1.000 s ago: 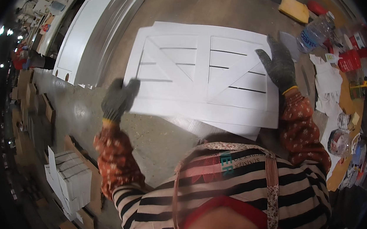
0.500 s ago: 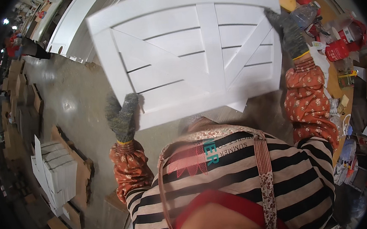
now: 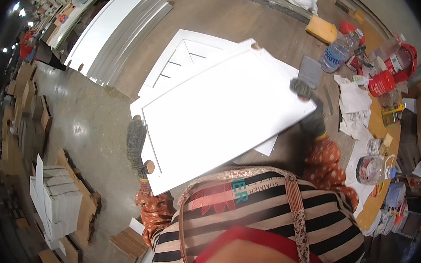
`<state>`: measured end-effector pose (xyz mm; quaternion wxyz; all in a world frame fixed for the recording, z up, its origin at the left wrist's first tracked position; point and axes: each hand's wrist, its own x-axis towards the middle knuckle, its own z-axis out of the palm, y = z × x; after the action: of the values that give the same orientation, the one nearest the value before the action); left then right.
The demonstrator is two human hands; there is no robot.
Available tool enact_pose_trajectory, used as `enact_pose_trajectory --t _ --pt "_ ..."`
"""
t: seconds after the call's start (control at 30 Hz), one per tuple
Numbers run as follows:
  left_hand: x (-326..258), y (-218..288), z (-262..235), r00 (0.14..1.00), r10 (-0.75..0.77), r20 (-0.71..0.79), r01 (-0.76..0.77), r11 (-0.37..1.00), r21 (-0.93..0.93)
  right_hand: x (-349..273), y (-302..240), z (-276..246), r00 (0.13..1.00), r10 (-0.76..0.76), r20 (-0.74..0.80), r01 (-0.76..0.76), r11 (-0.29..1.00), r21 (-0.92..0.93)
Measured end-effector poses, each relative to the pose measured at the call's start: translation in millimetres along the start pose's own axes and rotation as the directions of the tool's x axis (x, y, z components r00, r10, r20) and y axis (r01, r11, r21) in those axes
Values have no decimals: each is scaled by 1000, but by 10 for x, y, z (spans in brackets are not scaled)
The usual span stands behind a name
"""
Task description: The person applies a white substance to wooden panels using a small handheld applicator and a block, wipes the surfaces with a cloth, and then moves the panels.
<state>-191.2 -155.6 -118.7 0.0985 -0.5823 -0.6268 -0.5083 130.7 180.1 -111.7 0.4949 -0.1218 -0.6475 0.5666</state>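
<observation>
A white panel (image 3: 219,115), shaped like a cabinet door, is held tilted in front of my chest with its plain face up. Round holes mark its corners. My left hand (image 3: 136,143), in a dark grey knit glove, is closed on the left edge. At the right end, my right hand (image 3: 303,89), gloved alike, has its fingers curled over the edge; part of that hand is shadowed. Beyond the held panel, another white panel (image 3: 181,59) with grooved slats lies on the wooden worktop (image 3: 200,12), mostly covered.
A stack of white panels (image 3: 122,34) stands at the far left. Along the right lie a yellow sponge (image 3: 320,29), a clear plastic bottle (image 3: 341,50), a red container (image 3: 381,83) and white cloth (image 3: 354,104). Wrapped white boards (image 3: 61,199) sit on cardboard at left. Far left, another person (image 3: 46,53) stands.
The held panel has gone from its slatted face to its plain face and come down closer to my body. My right hand has moved lower and inward. The panel beneath now shows more.
</observation>
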Motion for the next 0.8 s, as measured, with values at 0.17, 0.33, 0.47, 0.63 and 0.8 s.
enact_pose_trajectory --t 0.17,0.33,0.47,0.63,0.8 --pt "269 -58 -211 993 112 48 -114 992 55 -111 -275 53 992 -72 101 115 847 -519" --pt "262 -195 -325 991 74 107 -91 983 160 -190 -27 -31 998 62 -15 -63 943 -327" --pt "57 -414 -149 999 40 16 -40 998 -44 -226 -7 -23 988 145 -47 -145 989 14" --pt "645 -57 -225 970 237 49 -237 971 7 151 -494 57 987 -125 97 158 812 -562" --pt "425 -832 -198 972 116 206 -224 724 652 307 -471 29 945 -72 319 293 622 -726"
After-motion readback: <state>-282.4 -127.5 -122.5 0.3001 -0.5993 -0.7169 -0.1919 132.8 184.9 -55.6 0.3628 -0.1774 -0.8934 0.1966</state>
